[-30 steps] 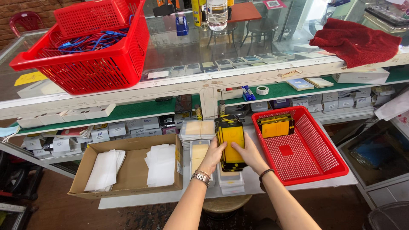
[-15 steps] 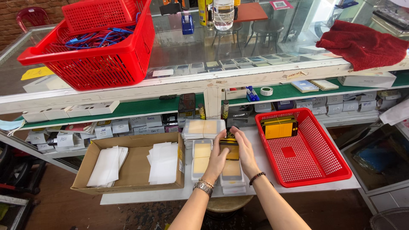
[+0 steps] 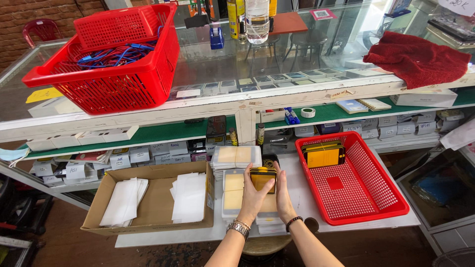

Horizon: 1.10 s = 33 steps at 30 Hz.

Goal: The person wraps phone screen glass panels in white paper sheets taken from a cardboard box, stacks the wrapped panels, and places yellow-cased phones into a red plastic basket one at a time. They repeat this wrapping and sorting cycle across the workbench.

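Both hands clasped on yellow phone case (image 3: 262,179): left hand (image 3: 251,195) gripping left edge, right hand (image 3: 283,190) right edge; long axis pointing away, over stacked packets (image 3: 233,193).

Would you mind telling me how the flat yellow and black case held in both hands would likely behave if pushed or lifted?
The flat yellow and black case probably feels light and fairly stiff, being thin and slab-shaped. Its glossy face looks slippery, so both hands gripping its edges seems sensible.
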Each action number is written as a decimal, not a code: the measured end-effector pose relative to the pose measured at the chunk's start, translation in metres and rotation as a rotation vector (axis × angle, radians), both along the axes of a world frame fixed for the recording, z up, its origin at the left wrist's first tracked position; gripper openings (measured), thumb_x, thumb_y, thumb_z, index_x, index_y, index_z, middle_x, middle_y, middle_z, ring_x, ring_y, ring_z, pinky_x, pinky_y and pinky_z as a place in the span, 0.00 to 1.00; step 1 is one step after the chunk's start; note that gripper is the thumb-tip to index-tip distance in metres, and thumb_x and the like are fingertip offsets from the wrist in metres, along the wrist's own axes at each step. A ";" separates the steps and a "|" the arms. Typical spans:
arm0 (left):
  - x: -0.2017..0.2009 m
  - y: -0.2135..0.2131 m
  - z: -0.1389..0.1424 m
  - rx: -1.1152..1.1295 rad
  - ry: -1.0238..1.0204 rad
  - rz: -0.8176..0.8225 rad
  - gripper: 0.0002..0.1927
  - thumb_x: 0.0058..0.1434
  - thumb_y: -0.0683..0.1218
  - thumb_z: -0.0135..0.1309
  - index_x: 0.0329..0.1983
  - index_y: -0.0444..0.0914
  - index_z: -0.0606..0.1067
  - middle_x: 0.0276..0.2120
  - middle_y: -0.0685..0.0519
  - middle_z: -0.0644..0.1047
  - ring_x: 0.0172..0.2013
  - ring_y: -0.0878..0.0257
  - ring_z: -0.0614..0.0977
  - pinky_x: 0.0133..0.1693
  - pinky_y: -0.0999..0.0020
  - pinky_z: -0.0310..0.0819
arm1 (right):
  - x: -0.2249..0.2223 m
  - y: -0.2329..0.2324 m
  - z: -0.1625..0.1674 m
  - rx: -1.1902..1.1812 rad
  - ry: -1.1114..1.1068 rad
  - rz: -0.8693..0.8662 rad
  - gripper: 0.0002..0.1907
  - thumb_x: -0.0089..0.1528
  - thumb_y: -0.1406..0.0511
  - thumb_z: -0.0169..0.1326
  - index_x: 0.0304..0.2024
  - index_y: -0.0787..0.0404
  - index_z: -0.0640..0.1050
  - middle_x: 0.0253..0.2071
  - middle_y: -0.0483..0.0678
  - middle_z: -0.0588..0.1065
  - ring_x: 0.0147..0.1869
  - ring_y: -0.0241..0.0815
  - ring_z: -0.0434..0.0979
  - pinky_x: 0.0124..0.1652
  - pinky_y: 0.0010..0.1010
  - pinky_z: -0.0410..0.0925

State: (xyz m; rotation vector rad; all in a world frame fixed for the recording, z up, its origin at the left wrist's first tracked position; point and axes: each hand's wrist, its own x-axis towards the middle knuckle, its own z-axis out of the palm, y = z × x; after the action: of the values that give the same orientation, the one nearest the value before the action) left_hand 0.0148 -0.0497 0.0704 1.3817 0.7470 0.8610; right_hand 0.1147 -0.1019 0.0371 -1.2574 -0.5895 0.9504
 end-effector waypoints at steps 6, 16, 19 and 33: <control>0.022 -0.019 0.015 0.138 0.231 0.260 0.51 0.44 0.55 0.74 0.64 0.37 0.56 0.56 0.39 0.68 0.59 0.47 0.71 0.60 0.54 0.65 | -0.001 0.001 -0.013 -0.021 0.024 -0.033 0.37 0.69 0.43 0.24 0.76 0.49 0.53 0.73 0.48 0.62 0.76 0.43 0.60 0.70 0.34 0.54; 0.037 -0.028 0.027 0.095 0.306 0.448 0.44 0.43 0.53 0.74 0.55 0.33 0.61 0.49 0.38 0.72 0.53 0.45 0.74 0.57 0.52 0.66 | -0.044 -0.022 -0.066 -0.031 -0.656 -0.238 0.34 0.64 0.61 0.50 0.71 0.59 0.56 0.67 0.54 0.64 0.71 0.50 0.64 0.64 0.38 0.61; 0.041 -0.031 0.030 0.044 0.341 0.476 0.41 0.46 0.52 0.72 0.54 0.33 0.61 0.48 0.38 0.73 0.53 0.45 0.74 0.57 0.52 0.68 | -0.051 -0.010 -0.077 0.051 -0.205 -0.249 0.34 0.65 0.60 0.49 0.71 0.59 0.57 0.64 0.54 0.66 0.67 0.51 0.66 0.61 0.40 0.62; 0.036 -0.049 0.022 0.117 0.392 0.297 0.47 0.49 0.59 0.69 0.62 0.34 0.58 0.55 0.41 0.71 0.59 0.48 0.72 0.61 0.51 0.63 | -0.038 -0.012 -0.076 -0.046 -0.411 -0.095 0.44 0.56 0.60 0.59 0.70 0.60 0.55 0.59 0.57 0.69 0.60 0.53 0.72 0.56 0.41 0.68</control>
State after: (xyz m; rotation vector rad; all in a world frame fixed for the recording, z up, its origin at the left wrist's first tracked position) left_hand 0.0507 -0.0987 0.0924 1.5909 1.2428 0.8828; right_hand 0.0765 -0.1139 -0.0393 -1.5222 -0.8216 0.6305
